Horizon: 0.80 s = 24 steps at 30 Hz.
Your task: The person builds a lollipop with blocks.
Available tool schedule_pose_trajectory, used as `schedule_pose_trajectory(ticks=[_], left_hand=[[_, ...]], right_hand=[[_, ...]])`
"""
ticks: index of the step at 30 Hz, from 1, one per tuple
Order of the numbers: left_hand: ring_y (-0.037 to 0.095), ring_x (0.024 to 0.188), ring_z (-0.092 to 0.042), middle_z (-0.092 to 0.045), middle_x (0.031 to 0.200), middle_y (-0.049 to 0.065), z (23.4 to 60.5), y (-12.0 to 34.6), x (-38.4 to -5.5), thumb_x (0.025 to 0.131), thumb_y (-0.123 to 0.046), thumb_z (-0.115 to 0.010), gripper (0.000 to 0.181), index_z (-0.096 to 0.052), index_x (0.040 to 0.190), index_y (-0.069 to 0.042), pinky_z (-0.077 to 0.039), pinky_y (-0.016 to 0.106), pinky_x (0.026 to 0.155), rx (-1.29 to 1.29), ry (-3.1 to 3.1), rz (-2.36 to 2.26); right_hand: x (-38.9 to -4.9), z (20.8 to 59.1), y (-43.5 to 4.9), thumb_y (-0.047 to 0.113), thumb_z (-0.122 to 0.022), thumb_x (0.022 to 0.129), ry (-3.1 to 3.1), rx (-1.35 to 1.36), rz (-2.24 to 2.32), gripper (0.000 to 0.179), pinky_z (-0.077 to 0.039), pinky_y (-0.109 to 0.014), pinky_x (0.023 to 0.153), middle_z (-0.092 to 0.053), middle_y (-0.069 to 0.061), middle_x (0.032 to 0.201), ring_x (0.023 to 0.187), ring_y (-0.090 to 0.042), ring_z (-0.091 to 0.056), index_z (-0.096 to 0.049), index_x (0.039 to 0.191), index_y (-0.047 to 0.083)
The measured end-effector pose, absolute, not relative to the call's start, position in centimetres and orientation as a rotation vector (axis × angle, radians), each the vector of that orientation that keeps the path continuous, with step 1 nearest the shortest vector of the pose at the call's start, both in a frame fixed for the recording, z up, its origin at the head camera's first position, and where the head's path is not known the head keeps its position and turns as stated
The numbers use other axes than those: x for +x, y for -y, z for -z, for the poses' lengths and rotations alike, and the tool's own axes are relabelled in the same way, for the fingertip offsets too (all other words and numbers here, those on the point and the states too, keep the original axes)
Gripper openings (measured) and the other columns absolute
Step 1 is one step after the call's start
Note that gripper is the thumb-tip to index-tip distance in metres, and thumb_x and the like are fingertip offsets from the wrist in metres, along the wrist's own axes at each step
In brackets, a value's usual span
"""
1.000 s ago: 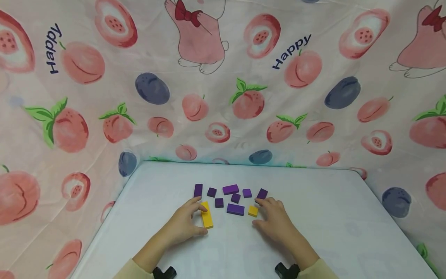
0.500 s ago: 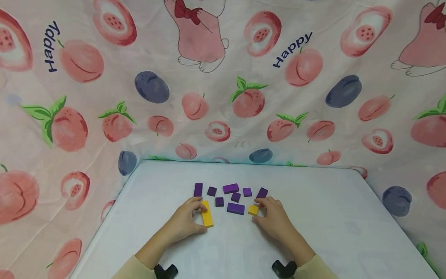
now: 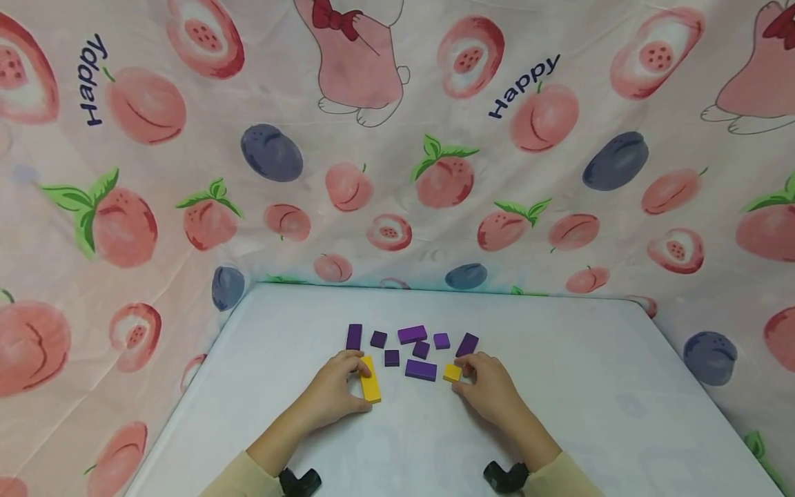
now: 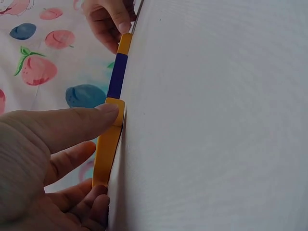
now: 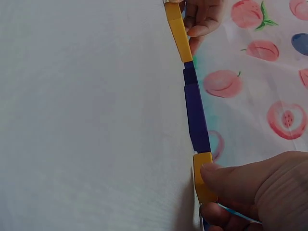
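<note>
In the head view my left hand (image 3: 329,395) holds a long yellow block (image 3: 371,386) lengthwise, thumb at its near end and fingers toward its far end. The left wrist view shows the thumb pressed on the yellow block (image 4: 106,154). My right hand (image 3: 492,395) pinches a small yellow block (image 3: 452,373) between thumb and fingers. In the right wrist view the thumb lies against that block (image 5: 204,185). Both yellow blocks rest on the white table. Between them lies a long purple block (image 3: 421,371), apart from both hands.
Several purple blocks lie loose behind, among them an upright-lying bar (image 3: 354,336), a small cube (image 3: 392,358), another bar (image 3: 413,335) and a slanted bar (image 3: 467,344) beyond my right fingers. The white table (image 3: 590,393) meets a fruit-print cloth (image 3: 385,186) at its back edge.
My right thumb and fingers have closed in on the small yellow block. My left thumb has come in to the near end of the long one. The blocks stay nearly in place.
</note>
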<state>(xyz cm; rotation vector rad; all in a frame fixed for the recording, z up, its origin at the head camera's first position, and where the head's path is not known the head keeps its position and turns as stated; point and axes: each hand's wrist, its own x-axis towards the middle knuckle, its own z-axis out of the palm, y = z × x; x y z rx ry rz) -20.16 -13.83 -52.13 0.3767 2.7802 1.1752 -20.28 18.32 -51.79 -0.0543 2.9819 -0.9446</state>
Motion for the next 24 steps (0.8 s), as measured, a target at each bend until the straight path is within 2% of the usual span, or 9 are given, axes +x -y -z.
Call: schedule_pose_trajectory(ticks=[9,19,24], left_hand=[[0.035,0.138,-0.061,-0.06,0.154,0.004,51.98,13.8,-20.07,0.072,-0.018,-0.1,0.041,-0.07,0.1,-0.026,-0.047,0.06,0.118,0.37,-2.78,-1.17],[0.028,0.124,-0.066,-0.06,0.154,0.004,51.66,13.63,-20.09,0.071,-0.016,-0.101,0.04,-0.073,0.1,-0.024,-0.057,0.051,0.108,0.344,-2.768,-1.203],[0.029,0.127,-0.066,-0.061,0.154,0.004,51.56,13.56,-20.02,0.071,-0.017,-0.1,0.039,-0.075,0.101,-0.024,-0.056,0.051,0.109,0.349,-2.757,-1.219]], right_hand=[[-20.25,51.96,-18.27,0.008,-0.085,0.09,-2.981,-0.067,0.967,0.033,-0.051,-0.034,0.083,-0.065,0.002,0.096,0.091,-0.018,-0.054,-0.077,0.122,0.01],[-20.22,51.76,-18.19,0.007,-0.084,0.091,-2.98,-0.052,0.983,0.032,-0.052,-0.034,0.083,-0.065,0.001,0.095,0.091,-0.018,-0.054,-0.077,0.122,0.01],[-20.16,51.6,-18.18,0.007,-0.084,0.091,-2.971,-0.046,0.987,0.033,-0.052,-0.033,0.082,-0.064,0.001,0.095,0.091,-0.018,-0.054,-0.077,0.123,0.011]])
